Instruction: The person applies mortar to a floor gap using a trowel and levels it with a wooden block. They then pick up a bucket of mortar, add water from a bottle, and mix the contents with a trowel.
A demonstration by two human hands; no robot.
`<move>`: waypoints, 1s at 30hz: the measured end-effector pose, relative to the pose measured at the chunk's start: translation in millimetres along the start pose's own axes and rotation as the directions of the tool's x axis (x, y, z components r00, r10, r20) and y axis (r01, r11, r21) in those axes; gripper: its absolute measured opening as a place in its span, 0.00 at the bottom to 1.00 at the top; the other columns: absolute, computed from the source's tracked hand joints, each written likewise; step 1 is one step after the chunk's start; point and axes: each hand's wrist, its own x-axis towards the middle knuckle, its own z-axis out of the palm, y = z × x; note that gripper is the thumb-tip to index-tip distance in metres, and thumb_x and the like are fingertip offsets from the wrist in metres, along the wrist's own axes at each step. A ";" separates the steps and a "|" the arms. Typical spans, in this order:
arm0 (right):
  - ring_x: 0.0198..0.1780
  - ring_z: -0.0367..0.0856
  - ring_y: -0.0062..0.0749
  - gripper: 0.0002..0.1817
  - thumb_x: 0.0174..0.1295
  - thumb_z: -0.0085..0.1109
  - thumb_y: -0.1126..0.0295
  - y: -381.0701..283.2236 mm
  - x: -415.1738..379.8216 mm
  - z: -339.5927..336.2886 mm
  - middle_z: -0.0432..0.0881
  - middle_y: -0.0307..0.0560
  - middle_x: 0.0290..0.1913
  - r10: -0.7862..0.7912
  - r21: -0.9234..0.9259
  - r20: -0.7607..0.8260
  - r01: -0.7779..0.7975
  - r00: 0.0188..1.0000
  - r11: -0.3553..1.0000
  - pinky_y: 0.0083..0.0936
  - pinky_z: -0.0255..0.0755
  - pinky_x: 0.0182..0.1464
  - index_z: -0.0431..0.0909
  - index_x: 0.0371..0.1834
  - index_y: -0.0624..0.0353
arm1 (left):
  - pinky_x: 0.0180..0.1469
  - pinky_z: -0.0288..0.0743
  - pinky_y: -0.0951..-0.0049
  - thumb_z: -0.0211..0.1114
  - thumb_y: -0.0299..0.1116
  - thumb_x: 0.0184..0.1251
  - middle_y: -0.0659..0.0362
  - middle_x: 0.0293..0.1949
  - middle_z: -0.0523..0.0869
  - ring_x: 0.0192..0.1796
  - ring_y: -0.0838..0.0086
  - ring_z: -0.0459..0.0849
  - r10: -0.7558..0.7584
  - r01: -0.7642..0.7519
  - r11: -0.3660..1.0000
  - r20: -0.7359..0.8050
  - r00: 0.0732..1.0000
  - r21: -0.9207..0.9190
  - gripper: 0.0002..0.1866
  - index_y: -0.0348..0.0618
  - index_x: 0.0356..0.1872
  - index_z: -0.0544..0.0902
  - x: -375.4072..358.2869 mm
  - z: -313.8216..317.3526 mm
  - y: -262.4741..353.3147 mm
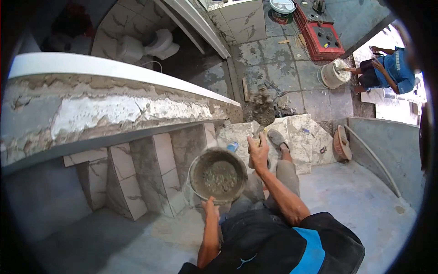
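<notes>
My left hand [211, 208] grips the near rim of a round, mortar-stained bucket [218, 157], tilted so that its inside faces me. Wet grey mortar [220, 179] lies in the bottom. To the right, my right hand [259, 156] is closed round the handle of a trowel [264, 122]. The blade points away from me and meets a heap of grey mortar [263, 104] on the floor; where blade and mortar part is hard to make out. A small blue item [232, 146] lies just beyond the bucket.
Tiled steps [157, 160] descend on the left beside a rough plastered wall edge [114, 109]. A co-worker [397, 68] in blue is at the right with a white bucket [335, 74]. An orange basin [342, 144] leans by the low wall. A red block [321, 39] stands behind.
</notes>
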 end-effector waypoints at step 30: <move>0.27 0.79 0.47 0.10 0.59 0.44 0.68 -10.4 -15.5 -87.9 0.77 0.53 0.26 -0.049 -0.701 0.703 0.703 0.710 0.125 0.37 0.73 0.27 0.71 0.30 0.64 | 0.56 0.62 0.71 0.59 0.20 0.48 0.50 0.54 0.71 0.56 0.62 0.69 0.197 -0.228 0.927 0.131 0.972 0.297 0.32 0.34 0.60 0.63 -56.8 117.1 -6.8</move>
